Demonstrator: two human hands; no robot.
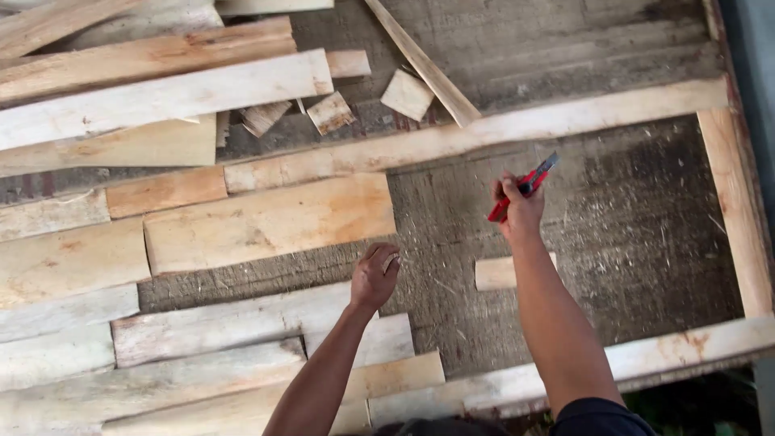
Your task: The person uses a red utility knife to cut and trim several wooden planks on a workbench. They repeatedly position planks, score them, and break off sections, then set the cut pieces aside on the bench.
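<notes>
While closed: right hand (pixel 519 211) on pliers (pixel 523 187)

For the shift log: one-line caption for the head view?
Right hand grips red pliers; left hand hovers beside pale wooden planks.

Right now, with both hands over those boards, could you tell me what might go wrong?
The right hand grips a red-handled tool with its metal tip exposed; a slip might nick the left hand nearby. The rough-sawn plank beside the left hand could give splinters. Loose offcuts might shift if bumped.
</notes>
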